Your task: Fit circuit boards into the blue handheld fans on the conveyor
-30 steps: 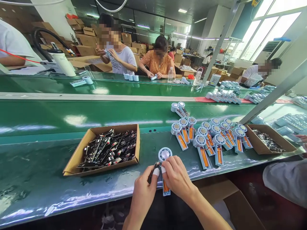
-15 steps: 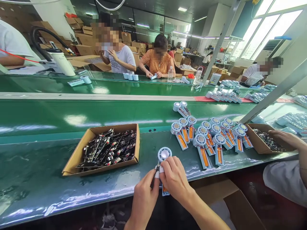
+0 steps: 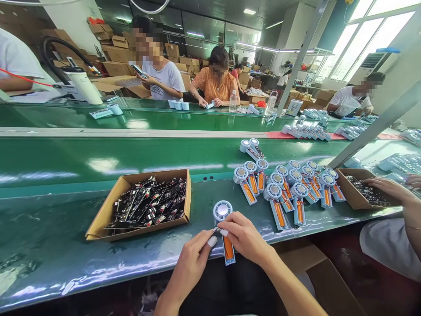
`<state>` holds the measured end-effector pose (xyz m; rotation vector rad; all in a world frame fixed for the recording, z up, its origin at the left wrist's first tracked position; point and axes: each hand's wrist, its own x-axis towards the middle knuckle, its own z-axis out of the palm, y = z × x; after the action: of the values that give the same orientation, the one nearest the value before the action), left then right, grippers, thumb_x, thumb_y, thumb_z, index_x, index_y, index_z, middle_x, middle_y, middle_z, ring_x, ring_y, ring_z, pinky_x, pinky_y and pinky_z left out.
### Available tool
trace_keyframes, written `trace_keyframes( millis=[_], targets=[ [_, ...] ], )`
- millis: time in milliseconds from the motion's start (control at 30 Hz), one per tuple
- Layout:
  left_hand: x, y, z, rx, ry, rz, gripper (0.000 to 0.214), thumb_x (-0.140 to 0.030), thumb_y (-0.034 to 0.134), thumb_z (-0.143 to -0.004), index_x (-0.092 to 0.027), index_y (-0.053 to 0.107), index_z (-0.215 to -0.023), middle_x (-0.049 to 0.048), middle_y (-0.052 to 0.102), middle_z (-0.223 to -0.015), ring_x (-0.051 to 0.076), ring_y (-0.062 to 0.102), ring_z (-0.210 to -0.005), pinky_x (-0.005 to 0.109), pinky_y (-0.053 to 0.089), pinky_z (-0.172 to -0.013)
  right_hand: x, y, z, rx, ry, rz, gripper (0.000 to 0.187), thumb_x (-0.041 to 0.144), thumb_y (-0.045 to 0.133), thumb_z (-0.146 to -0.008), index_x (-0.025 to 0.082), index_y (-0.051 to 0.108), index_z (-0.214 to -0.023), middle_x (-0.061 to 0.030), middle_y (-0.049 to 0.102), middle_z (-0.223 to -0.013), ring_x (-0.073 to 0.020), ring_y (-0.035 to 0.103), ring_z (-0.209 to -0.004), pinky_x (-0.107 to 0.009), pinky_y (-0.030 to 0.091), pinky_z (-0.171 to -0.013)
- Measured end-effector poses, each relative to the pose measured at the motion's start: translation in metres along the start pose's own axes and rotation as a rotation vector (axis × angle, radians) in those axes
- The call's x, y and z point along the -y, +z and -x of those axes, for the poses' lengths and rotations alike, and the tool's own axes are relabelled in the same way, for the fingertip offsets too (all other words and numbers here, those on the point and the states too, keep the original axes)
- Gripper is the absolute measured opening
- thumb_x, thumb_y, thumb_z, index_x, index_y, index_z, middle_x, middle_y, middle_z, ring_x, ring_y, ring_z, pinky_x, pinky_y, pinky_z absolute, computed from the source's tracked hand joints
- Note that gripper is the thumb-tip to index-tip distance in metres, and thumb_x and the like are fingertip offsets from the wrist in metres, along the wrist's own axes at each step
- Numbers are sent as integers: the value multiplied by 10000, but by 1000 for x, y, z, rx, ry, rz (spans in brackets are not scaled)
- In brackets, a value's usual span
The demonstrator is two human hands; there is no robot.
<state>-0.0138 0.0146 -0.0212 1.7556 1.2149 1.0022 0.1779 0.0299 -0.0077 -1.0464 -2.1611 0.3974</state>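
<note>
In front of me a light-blue handheld fan (image 3: 222,211) lies at the bench edge, its round head away from me and its open handle, with an orange strip inside, toward me. My left hand (image 3: 194,256) is closed in a pinch on a dark circuit board (image 3: 215,233), mostly hidden by the fingers. Against it, over the top of the handle, the fingertips of my right hand (image 3: 245,235) are pinched together. What they grip is too small to make out. White coverings wrap some of my fingertips.
A cardboard box (image 3: 138,235) of black circuit boards stands at left. Several similar open fans (image 3: 274,192) lie to the right, beside another box (image 3: 353,195) where a co-worker's hand (image 3: 384,186) reaches. Slanting metal post (image 3: 371,127) at right. People sit across the green bench (image 3: 158,153).
My hands have shifted slightly; the left has tilted lower and left, uncovering the orange strip in the fan's handle. A person opposite has lowered a phone.
</note>
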Motion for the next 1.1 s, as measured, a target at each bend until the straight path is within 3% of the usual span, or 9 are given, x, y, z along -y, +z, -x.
trace_keyframes(
  millis=[233,433,500,600,733,800,933,1033,1100],
  targets=[
    [4,-3,0,25,144,-86,288,-336,493,-980,-250,765,-1020,53,787,-919,206,738,-794,263,574,-719,4,-3,1,6,87,-85,200,140,521,-975,211,695,-1043,-66,686,-965,-197,612,-878,-317,524,-803],
    [6,1,14,-134,99,-185,307,-346,474,-976,-201,741,-1015,94,804,-983,236,773,-872,292,612,-732,10,-33,19,-141,415,-387,327,143,449,-974,234,653,-1212,-56,681,-1035,-156,624,-809,-264,527,-708],
    [4,5,17,-169,77,-172,330,-358,459,-971,-187,740,-992,106,805,-957,243,776,-857,299,618,-724,13,-37,25,-51,418,-379,351,120,479,-944,249,677,-1203,-62,668,-1114,-156,627,-845,-260,527,-721],
    [2,10,19,-212,19,-144,345,-375,457,-956,-179,739,-987,113,807,-942,250,778,-820,316,627,-715,17,-32,27,71,357,-355,286,119,548,-903,243,743,-1072,-61,676,-1067,-158,637,-826,-254,523,-697],
    [0,11,21,-201,-45,-118,337,-386,477,-931,-191,743,-999,104,813,-953,256,779,-803,342,633,-724,16,-19,16,-113,354,-380,182,202,575,-936,218,755,-914,-59,744,-928,-193,696,-863,-292,539,-779],
    [1,11,24,-176,-61,-101,339,-386,476,-924,-196,743,-1012,105,812,-977,261,778,-833,342,631,-712,16,-12,9,-184,421,-457,145,249,602,-930,220,735,-978,-54,768,-917,-198,712,-841,-301,551,-776],
    [4,15,31,-179,-147,-74,332,-387,481,-905,-196,702,-1064,112,805,-990,253,768,-765,337,619,-638,21,3,1,-157,632,-739,185,313,647,-879,201,653,-1026,2,721,-712,-148,634,-578,-240,505,-546],
    [2,18,35,-230,-207,-17,303,-380,469,-914,-207,627,-1105,97,786,-970,209,724,-635,313,592,-571,28,8,1,-96,551,-667,101,273,623,-888,189,678,-873,-8,711,-732,-142,636,-640,-244,506,-619],
    [-2,17,36,-231,-208,-1,278,-366,455,-918,-212,604,-1096,74,758,-921,179,672,-554,298,566,-540,31,6,3,-45,423,-564,129,230,597,-910,199,721,-894,-32,741,-854,-158,663,-756,-265,517,-712]
  ],
)
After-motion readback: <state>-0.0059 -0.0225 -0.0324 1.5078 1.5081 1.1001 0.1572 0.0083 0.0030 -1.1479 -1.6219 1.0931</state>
